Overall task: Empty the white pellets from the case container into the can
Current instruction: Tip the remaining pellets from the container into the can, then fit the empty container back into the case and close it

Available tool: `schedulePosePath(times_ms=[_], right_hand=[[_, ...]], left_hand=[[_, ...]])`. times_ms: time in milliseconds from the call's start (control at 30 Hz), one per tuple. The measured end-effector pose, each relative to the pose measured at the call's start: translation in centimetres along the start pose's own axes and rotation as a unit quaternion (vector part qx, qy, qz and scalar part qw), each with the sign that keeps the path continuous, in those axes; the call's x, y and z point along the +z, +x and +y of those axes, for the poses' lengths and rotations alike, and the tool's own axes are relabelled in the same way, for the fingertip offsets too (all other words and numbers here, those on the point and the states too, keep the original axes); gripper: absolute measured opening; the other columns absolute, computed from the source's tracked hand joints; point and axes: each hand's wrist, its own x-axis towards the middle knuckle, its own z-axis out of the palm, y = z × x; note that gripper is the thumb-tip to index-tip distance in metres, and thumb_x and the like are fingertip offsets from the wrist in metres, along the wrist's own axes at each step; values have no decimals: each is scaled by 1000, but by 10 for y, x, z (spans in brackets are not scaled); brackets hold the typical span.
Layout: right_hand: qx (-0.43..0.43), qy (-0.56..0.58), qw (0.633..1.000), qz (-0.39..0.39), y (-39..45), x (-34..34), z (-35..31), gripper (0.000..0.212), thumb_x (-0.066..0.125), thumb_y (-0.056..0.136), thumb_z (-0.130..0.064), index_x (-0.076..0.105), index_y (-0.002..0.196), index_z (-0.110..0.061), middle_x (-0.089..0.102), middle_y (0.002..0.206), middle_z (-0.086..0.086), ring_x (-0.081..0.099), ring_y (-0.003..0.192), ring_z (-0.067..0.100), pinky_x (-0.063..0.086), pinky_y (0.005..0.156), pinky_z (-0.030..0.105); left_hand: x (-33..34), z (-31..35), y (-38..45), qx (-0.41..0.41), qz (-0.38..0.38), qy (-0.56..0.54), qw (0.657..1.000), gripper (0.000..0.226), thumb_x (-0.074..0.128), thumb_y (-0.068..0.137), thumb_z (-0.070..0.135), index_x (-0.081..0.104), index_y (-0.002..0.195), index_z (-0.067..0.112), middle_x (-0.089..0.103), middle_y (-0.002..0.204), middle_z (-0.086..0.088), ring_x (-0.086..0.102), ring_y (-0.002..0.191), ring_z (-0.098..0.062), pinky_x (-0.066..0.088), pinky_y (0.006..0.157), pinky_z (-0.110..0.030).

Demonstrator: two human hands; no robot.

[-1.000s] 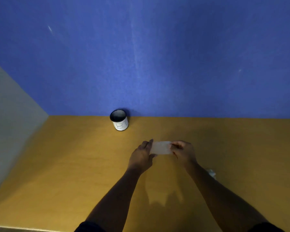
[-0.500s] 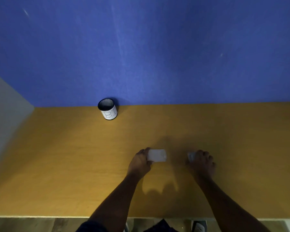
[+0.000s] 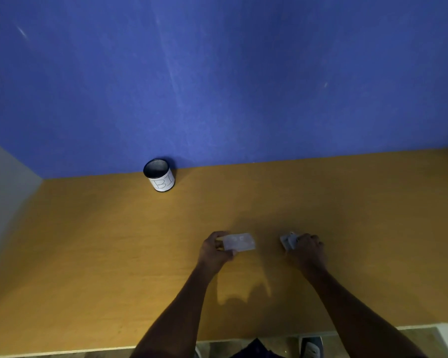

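A small translucent white case container [image 3: 239, 242] is held by its left end in my left hand [image 3: 216, 250], just above the wooden table [image 3: 114, 241]. My right hand [image 3: 308, 250] is a short way to the right, closed on a small pale piece [image 3: 288, 240], seemingly the case's lid. The can [image 3: 160, 175] is a dark mesh cup with a white label marked "B1"; it stands upright at the back of the table against the blue wall, far left of both hands. The pellets are too faint to make out.
A blue wall [image 3: 230, 73] rises behind the table and a grey side panel [image 3: 3, 192] closes the left. The table's front edge [image 3: 62, 353] runs along the bottom, with shoes [image 3: 311, 347] on the floor below.
The hands were together on the case; they have come apart. The right hand moved right with the pale piece, and the left kept the case. The view tilted down.
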Motion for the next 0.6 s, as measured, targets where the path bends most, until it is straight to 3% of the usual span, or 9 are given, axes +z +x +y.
schedulePosePath(times_ms=[100,167,233,333,433,500,600], right_hand=[[-26,90,995,-37,-1,-14,-12,47,67,89,-38,61,120,-3,65,120,18,61,116,35,49,97,40],[-60,178,981,-40,-5,-23,-23,45,79,80,-36,62,109,-5,70,110,16,67,108,34,50,88,36],[-110,221,968,-41,-6,-29,-37,47,83,77,-31,61,110,-6,73,108,13,69,103,31,50,81,31],[-211,214,952,-60,-7,-36,-58,53,85,73,-20,62,118,-5,73,111,13,70,102,28,48,77,27],[-293,163,939,-71,-6,-36,-73,51,82,74,-17,62,119,-7,71,112,14,69,103,29,55,80,37],[-310,144,937,-72,-6,-34,-80,49,79,75,-18,60,119,-10,70,112,14,68,103,29,56,83,44],[-328,126,933,-74,-4,-31,-85,47,78,76,-19,59,118,-13,70,113,11,68,104,26,57,82,44]], left_hand=[[-1,3,1,-14,-15,-43,999,60,79,74,-11,60,128,7,73,104,-16,69,85,-20,60,62,-28],[-2,7,2,-14,-30,-62,998,60,77,75,-14,59,129,6,73,97,-14,68,79,-20,59,60,-28],[-4,12,2,-15,-43,-69,997,61,75,76,-16,58,130,6,72,96,-16,66,78,-25,56,64,-32],[-4,18,3,-14,-55,-78,995,60,75,76,-16,58,129,7,70,97,-22,64,81,-29,54,70,-36],[-4,22,4,-23,-72,-102,992,58,75,77,-17,58,126,8,70,100,-23,64,86,-31,54,75,-39],[-3,25,5,-29,-81,-116,990,57,74,77,-18,58,124,10,70,100,-22,65,85,-30,55,75,-39],[-1,29,5,-34,-85,-137,986,54,73,78,-17,58,120,13,70,100,-20,66,86,-29,56,76,-38]])
